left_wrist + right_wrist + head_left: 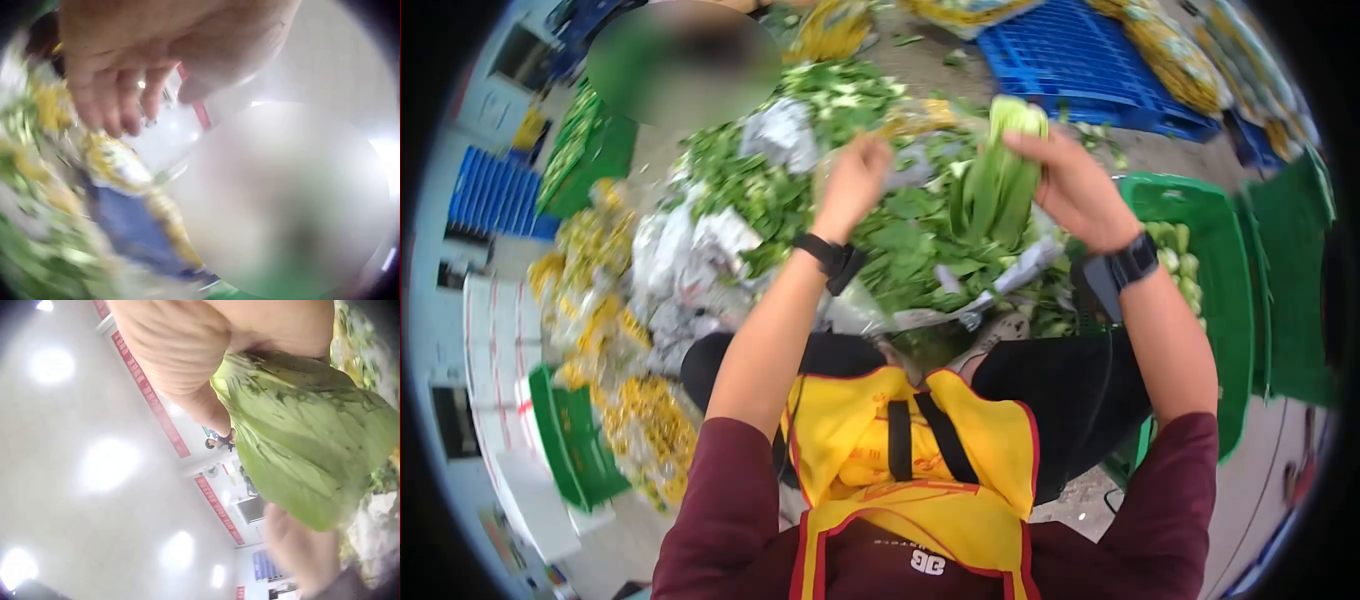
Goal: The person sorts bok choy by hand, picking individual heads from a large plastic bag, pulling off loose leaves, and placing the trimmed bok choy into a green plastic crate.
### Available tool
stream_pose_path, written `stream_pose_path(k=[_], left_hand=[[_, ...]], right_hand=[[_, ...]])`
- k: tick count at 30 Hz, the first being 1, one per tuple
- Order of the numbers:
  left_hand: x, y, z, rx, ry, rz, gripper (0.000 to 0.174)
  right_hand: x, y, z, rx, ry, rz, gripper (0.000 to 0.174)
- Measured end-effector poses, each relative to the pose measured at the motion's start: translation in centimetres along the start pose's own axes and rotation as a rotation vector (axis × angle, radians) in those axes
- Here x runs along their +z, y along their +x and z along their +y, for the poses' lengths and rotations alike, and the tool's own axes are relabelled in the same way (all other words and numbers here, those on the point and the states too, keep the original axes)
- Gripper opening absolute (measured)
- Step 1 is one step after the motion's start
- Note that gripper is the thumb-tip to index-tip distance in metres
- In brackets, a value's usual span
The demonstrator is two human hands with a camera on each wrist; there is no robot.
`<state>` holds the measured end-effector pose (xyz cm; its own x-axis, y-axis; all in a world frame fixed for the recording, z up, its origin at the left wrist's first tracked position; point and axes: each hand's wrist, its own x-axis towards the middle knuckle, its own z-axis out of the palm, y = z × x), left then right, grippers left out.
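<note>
"What's on your left?"

"A far crate, green, filled with leafy greens; nearer, a second green crate, its contents unclear to me."

"Next?"

"My left hand hovers over loose leaves, fingers relaxed, grasping nothing."

"And then?"

"A leafy head, above those same leaves, clasped near its pale base by my right hand."

"Further right?"

"A deep green basket beside my leg, with pale-stemmed vegetables lying inside, toward its left side."

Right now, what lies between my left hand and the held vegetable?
In the head view, leafy greens and greyish plastic show beneath, between left hand and vegetable.
</note>
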<state>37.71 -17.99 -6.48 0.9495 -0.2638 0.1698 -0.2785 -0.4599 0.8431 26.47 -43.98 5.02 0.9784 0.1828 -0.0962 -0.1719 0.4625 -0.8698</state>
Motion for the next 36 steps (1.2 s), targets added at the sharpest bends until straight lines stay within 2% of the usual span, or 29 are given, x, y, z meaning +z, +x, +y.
stream_pose_path(k=[1,2,3,4,5,6,7,8,9,10,11,12,13,14,16,17,18,20,21,22,24,25,27,28,29,30,32,33,36], left_hand=[[3.2,-0.2,-5.3,0.167,0.367,-0.146,0.024],[4.8,-1.1,-7.3,0.348,0.515,-0.245,0.024],[6.3,-1.4,-9.1,0.237,0.497,-0.44,0.03],[8.2,-1.1,-11.2,0.245,0.472,-0.452,0.03],[10.0,-1.0,-13.4,0.147,0.448,-0.358,0.034],[10.9,-0.3,-13.8,0.05,0.431,-0.256,0.039],[11.7,0.4,-14.3,0.043,0.42,-0.262,0.039],[12.2,0.4,-14.9,-0.049,0.475,-0.157,0.041],[12.6,-0.1,-15.1,-0.149,0.532,-0.052,0.044],[13.0,-0.8,-15.1,-0.167,0.527,-0.051,0.044],[13.2,-1.4,-15.0,-0.211,0.452,0.071,0.046],[13.2,-1.8,-15.0,-0.255,0.385,0.188,0.048],[13.9,-1.9,-16.2,-0.365,0.351,0.324,0.044],[13.6,-1.6,-18.6,-0.37,0.379,0.308,0.044],[11.6,-1.2,-22.9,-0.909,-0.445,0.185,0.046],[11.0,-1.0,-23.6,-1.027,-0.568,-0.006,0.049],[9.9,-0.5,-23.4,-1.037,-0.541,-0.003,0.049],[8.1,0.4,-21.7,-0.626,-0.023,-0.389,0.052],[7.7,0.0,-19.6,-0.278,0.64,-0.447,0.056],[7.2,-0.5,-18.5,-0.282,0.645,-0.454,0.056],[5.7,-0.9,-17.1,-0.252,0.278,-0.576,0.056],[5.0,-0.4,-16.3,-0.353,0.216,-0.594,0.049],[5.1,0.5,-17.7,-0.623,-0.18,-0.52,0.04],[4.4,1.5,-16.4,-0.774,-0.229,-0.62,0.041],[5.6,1.3,-14.6,-0.663,-0.028,-0.637,0.048],[6.1,1.0,-15.8,-0.482,0.069,-0.775,0.058],[7.1,0.3,-16.4,-0.321,0.261,-0.858,0.065],[7.2,0.3,-12.9,-0.414,0.335,-0.885,0.07],[7.6,-4.1,-8.9,0.041,0.587,-0.633,0.068]], right_hand=[[-0.5,-1.9,-0.2,0.034,-0.052,0.078,0.027],[-1.1,-3.3,-0.1,0.075,-0.1,0.148,0.03],[-2.5,-4.0,0.7,0.097,-0.109,0.208,0.032],[-4.2,-4.7,1.6,0.127,-0.116,0.266,0.034],[-6.0,-5.2,3.0,0.149,-0.092,0.3,0.039],[-6.2,-5.0,3.3,0.175,0.083,0.378,0.04],[-6.3,-4.6,3.2,0.161,0.087,0.416,0.041],[-6.0,-4.5,3.2,0.155,0.101,0.461,0.042],[-6.0,-4.6,3.4,0.181,0.104,0.473,0.042],[-6.2,-4.1,3.2,0.166,0.078,0.423,0.043],[-6.3,-3.1,2.5,0.139,0.045,0.358,0.044],[-6.0,-2.3,2.2,0.153,0.058,0.374,0.048],[-6.2,-1.4,1.9,0.147,0.027,0.347,0.049],[-6.3,-0.8,2.0,0.143,0.013,0.331,0.051],[-7.1,0.8,1.8,0.206,-0.036,0.251,0.051],[-6.7,1.7,1.8,0.21,-0.03,0.249,0.048],[-6.9,2.6,2.1,0.214,-0.004,0.247,0.048],[-7.7,3.8,2.7,0.206,-0.133,0.209,0.044],[-8.1,4.4,3.0,0.219,-0.182,0.196,0.042],[-8.4,4.7,3.2,0.224,-0.174,0.198,0.042],[-9.0,5.3,3.5,0.224,-0.432,0.154,0.044],[-9.2,5.3,3.6,0.197,-0.457,0.159,0.045],[-10.5,5.3,3.9,0.22,-0.486,0.152,0.045],[-10.9,5.4,4.3,0.244,-0.534,0.123,0.044],[-11.2,5.5,4.5,0.236,-0.549,0.145,0.044],[-11.2,5.5,4.5,0.234,-0.55,0.143,0.044],[-11.4,5.4,4.3,0.219,-0.512,0.187,0.046],[-11.7,5.2,4.6,0.187,-0.532,0.187,0.048],[-11.9,5.0,4.5,0.127,-0.574,0.231,0.05]])
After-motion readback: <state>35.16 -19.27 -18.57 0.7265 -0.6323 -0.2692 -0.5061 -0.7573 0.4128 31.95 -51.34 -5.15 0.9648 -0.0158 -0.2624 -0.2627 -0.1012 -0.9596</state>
